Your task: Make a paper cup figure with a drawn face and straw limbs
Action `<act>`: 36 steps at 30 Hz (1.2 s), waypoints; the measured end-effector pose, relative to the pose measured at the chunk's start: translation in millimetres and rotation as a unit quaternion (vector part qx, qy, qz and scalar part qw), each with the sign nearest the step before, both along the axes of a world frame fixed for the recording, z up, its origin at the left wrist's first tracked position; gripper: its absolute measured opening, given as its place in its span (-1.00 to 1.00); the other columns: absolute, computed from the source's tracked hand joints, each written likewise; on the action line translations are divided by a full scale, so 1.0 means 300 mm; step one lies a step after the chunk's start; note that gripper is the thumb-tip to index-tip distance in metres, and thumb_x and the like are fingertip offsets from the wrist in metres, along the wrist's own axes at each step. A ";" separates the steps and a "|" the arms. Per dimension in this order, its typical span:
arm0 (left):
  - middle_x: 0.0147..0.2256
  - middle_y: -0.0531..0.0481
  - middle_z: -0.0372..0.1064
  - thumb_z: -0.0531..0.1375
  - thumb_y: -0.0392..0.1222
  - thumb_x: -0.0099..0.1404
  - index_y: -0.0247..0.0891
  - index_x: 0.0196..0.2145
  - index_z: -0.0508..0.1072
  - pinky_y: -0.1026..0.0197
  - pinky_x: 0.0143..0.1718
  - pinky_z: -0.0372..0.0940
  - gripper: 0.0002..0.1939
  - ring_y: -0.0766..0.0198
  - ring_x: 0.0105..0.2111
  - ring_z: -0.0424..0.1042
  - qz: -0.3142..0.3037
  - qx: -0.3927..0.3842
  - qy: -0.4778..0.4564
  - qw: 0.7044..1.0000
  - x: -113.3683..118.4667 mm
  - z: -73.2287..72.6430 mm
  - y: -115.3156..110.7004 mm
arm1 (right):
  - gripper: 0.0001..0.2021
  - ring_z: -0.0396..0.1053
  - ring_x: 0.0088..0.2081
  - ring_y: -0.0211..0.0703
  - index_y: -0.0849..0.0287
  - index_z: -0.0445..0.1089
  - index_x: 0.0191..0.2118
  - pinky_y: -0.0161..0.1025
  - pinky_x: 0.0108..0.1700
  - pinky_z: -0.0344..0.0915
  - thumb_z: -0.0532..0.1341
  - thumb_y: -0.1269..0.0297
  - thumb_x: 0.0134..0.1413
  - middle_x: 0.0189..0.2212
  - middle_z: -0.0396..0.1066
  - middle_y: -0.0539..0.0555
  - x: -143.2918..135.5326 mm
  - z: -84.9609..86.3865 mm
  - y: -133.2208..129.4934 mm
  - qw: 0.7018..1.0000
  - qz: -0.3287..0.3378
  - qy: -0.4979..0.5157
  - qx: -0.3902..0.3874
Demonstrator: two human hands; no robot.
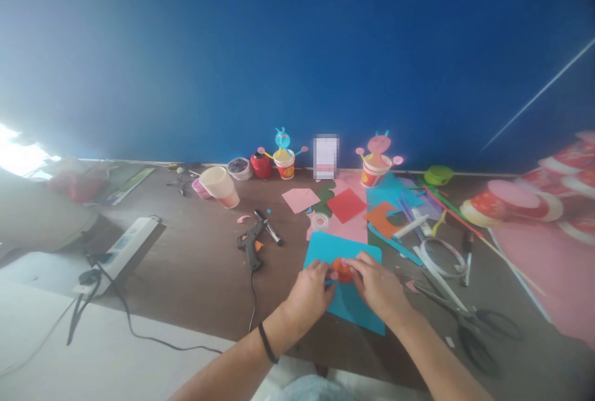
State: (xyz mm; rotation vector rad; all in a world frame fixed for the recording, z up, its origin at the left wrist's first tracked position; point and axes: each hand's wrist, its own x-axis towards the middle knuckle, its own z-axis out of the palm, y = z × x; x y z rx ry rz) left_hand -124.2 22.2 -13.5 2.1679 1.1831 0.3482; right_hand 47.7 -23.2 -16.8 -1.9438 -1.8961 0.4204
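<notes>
Between my two hands is a small orange paper circle (343, 271), held above a blue sheet of paper (356, 308). My left hand (313, 286) pinches the circle's left edge. From the other side, the fingers of my right hand (375, 283) close on its right edge. The blue sheet lies flat on the dark table under both hands. Behind it are a red paper square (346, 205), a pink paper piece (300, 200) and a roll of tape (320, 221). An orange sheet with a round cutout (383, 220) lies to the right.
A glue gun (251, 243) with a cord and a pen (268, 227) lie left. Large scissors (469, 314) rest at right. Two paper-cup figures (286, 165) (375, 168) stand by the blue wall. A power strip (123, 252) sits far left; stacked cups (511, 202) lie right.
</notes>
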 end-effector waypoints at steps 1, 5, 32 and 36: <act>-0.31 -0.04 0.36 0.14 -0.36 0.13 -0.27 -0.26 0.41 0.27 -0.28 0.23 -0.82 0.24 -0.33 0.38 -0.002 0.004 0.008 1.000 0.002 0.004 0.000 | -0.72 0.44 -0.31 -0.14 0.01 0.43 -0.11 -0.31 -0.41 0.21 0.01 0.33 0.20 -0.29 0.40 0.04 -0.001 -0.003 -0.003 1.000 -0.001 -0.008 -0.002; -0.30 -0.07 0.37 0.10 -0.32 0.21 -0.28 -0.28 0.40 0.26 -0.28 0.23 -0.88 0.22 -0.31 0.39 -0.020 0.023 0.056 0.998 0.014 0.023 0.000 | -0.72 0.45 -0.32 -0.15 0.00 0.42 -0.09 -0.31 -0.42 0.20 0.00 0.29 0.23 -0.30 0.38 0.03 -0.005 -0.009 -0.015 0.999 -0.004 -0.038 -0.003; -0.32 -0.06 0.36 0.11 -0.16 0.29 -0.27 -0.31 0.40 0.26 -0.30 0.22 -0.85 0.20 -0.31 0.40 -0.027 0.045 0.102 0.993 0.012 0.017 0.021 | -0.69 0.48 -0.27 -0.09 0.07 0.38 -0.05 -0.28 -0.38 0.28 -0.03 0.18 0.24 -0.22 0.47 0.08 -0.012 -0.040 -0.023 0.997 -0.069 0.000 0.027; -0.32 -0.08 0.38 0.05 -0.20 0.31 -0.28 -0.33 0.43 0.26 -0.27 0.22 -0.82 0.21 -0.30 0.41 -0.031 0.042 0.100 0.994 0.014 0.024 0.021 | -0.63 0.49 -0.30 -0.07 0.10 0.34 0.04 -0.26 -0.38 0.29 -0.05 0.14 0.25 -0.19 0.48 0.12 -0.012 -0.036 -0.010 0.998 -0.066 -0.007 0.009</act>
